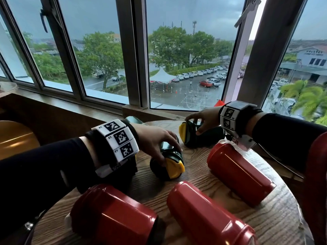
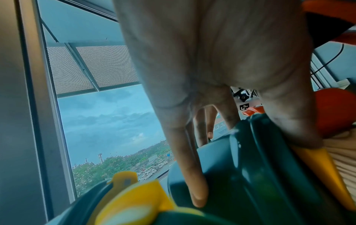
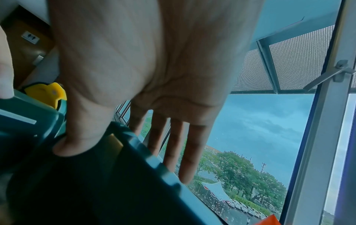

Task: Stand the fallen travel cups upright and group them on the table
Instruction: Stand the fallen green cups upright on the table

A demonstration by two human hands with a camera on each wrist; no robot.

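Note:
Two dark green travel cups with yellow lids lie on their sides on the round wooden table (image 1: 276, 214). My left hand (image 1: 167, 148) grips the nearer green cup (image 1: 169, 167); its fingers (image 2: 192, 175) curl over the body and the thumb sits on the lid. My right hand (image 1: 193, 126) holds the farther green cup (image 1: 208, 137), thumb (image 3: 80, 134) on the near side, fingers (image 3: 190, 152) over the far side. A third green cup (image 1: 136, 119) shows behind my left wrist. Three red cups lie fallen: front left (image 1: 113, 216), front middle (image 1: 203, 218), right (image 1: 238, 174).
A wooden window sill (image 1: 106, 110) and tall window frames run close behind the table. An orange-brown seat (image 1: 16, 138) stands at the left, and a red chair back (image 1: 316, 183) at the right edge. Bare tabletop shows between the red cups.

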